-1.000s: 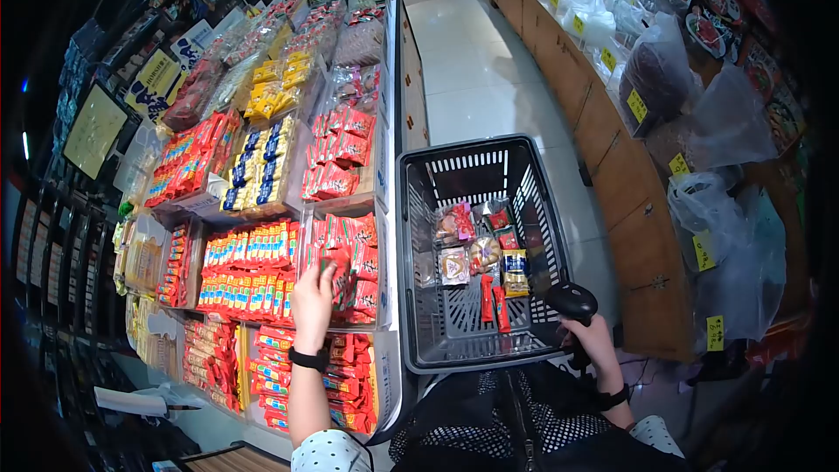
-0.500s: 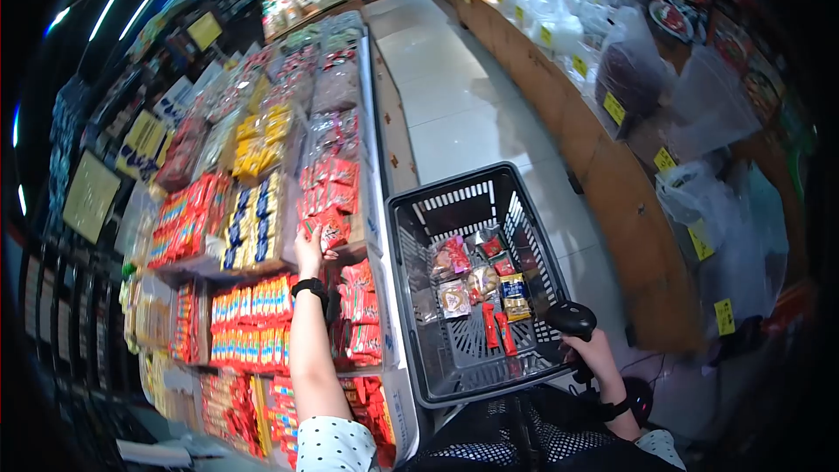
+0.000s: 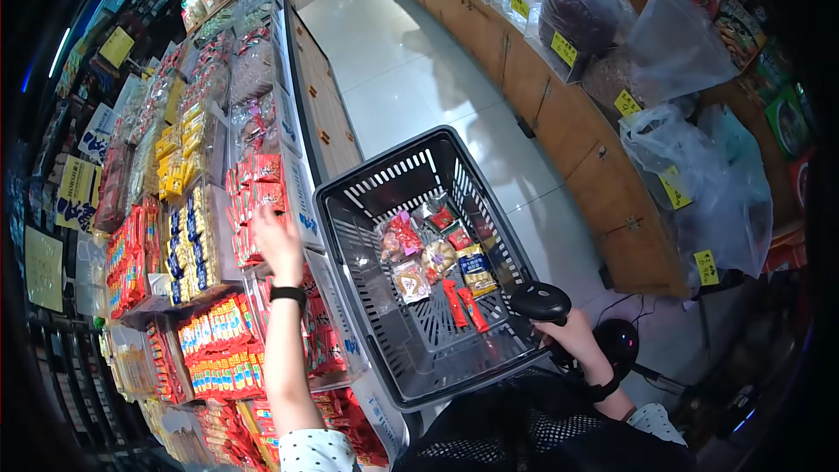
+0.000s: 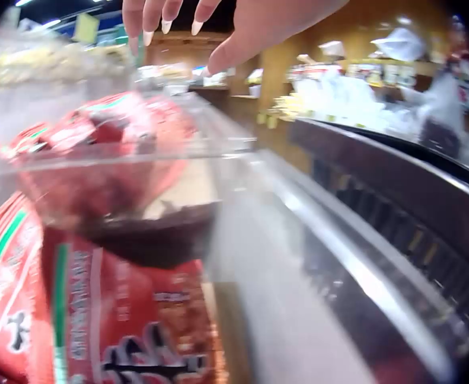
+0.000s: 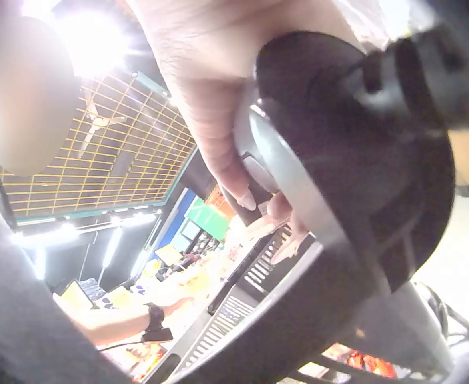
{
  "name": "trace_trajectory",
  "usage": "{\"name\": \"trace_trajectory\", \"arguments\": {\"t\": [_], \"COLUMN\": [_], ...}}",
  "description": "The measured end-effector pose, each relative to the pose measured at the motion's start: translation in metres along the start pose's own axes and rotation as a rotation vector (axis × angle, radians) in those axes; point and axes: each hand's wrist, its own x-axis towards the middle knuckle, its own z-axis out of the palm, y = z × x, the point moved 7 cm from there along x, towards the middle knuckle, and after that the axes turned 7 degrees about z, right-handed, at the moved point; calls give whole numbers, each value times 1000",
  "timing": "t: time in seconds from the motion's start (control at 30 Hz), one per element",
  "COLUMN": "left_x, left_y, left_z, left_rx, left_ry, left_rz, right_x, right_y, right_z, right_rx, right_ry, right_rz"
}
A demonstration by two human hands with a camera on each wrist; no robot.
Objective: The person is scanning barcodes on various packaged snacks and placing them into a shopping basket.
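My left hand [image 3: 278, 243] hovers over a bin of red snack packets [image 3: 262, 170] on the display counter. In the left wrist view its fingers [image 4: 170, 12] hang relaxed above the clear bin divider, holding nothing. Closer to that camera lie larger-looking red packets [image 4: 138, 312] in the nearer bin. My right hand [image 3: 572, 332] grips a black handle with a rounded top [image 3: 540, 301] at the corner of the black basket [image 3: 428, 389]. Inside the basket are two slim red packets [image 3: 454, 304], a blue-and-gold packet [image 3: 476, 269] and several other wrapped snacks [image 3: 411, 281].
Yellow packets [image 3: 179, 157] and blue-and-cream packets [image 3: 188, 245] fill bins on the left. Across the tiled aisle [image 3: 393, 44] runs a wooden counter [image 3: 559, 149] with plastic bags [image 3: 673, 35] and yellow price tags. A round black object [image 3: 616, 345] stands beside the right arm.
My left hand has moved from the lower red-packet bin to the one beyond it; half a second ago its fingers were on a packet, now they are empty. The right hand keeps its grip.
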Motion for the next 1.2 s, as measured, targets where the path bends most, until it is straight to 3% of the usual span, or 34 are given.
{"name": "trace_trajectory", "arguments": {"t": [0.03,0.07,0.1,0.13,0.23,0.37,0.4,0.47,0.5,0.57,0.6,0.7,0.77,0.83,0.87,0.93,0.97,1.0,1.03,1.1,1.17,1.2], "left_x": [-4,-3,-12,-30,-100,-226,-243,-297,-316,-319,-317,-313,-306,-325,-310,-319,-282,-271,-251,-201,-169,-165], "left_y": [39,78,114,141,200,234,235,233,231,216,217,230,229,228,229,228,234,229,222,195,174,169], "left_z": [-11,-25,-32,-24,3,121,142,178,194,210,211,195,185,197,186,184,134,123,112,83,30,11], "left_rx": [-44,-313,-400,-386,-445,-649,-647,-996,-1000,-823,-670,-661,-610,-641,-777,-1101,-1264,-1337,-1332,-1377,-1406,-1644], "left_ry": [55,-117,-170,-431,-1065,-1382,-1383,-1610,-1606,-1297,-1228,-1188,-1108,-1380,-1258,-1399,-1446,-1474,-1358,-806,-510,-406], "left_rz": [161,131,258,257,136,-54,-55,-728,-730,-563,-465,-336,-383,-438,-485,-801,-982,-990,-985,-838,-832,-954], "right_x": [1,3,5,6,10,14,14,14,15,17,18,20,16,14,14,12,11,10,11,10,9,8], "right_y": [0,1,0,0,0,0,-1,-2,-2,-1,0,-1,-3,-2,-2,-3,-3,-3,-2,0,1,-3], "right_z": [0,1,0,2,3,1,0,0,-1,-1,-2,-1,2,2,2,3,3,4,3,3,0,1], "right_rx": [46,89,85,108,137,168,169,153,149,160,155,174,177,172,169,171,184,176,189,193,285,288], "right_ry": [-44,-91,-99,-138,-217,-293,-294,-340,-341,-362,-363,-371,-385,-377,-371,-379,-383,-393,-386,-393,-338,-344], "right_rz": [26,50,53,62,100,165,165,193,192,196,195,182,200,199,195,186,183,174,182,178,139,108]}}
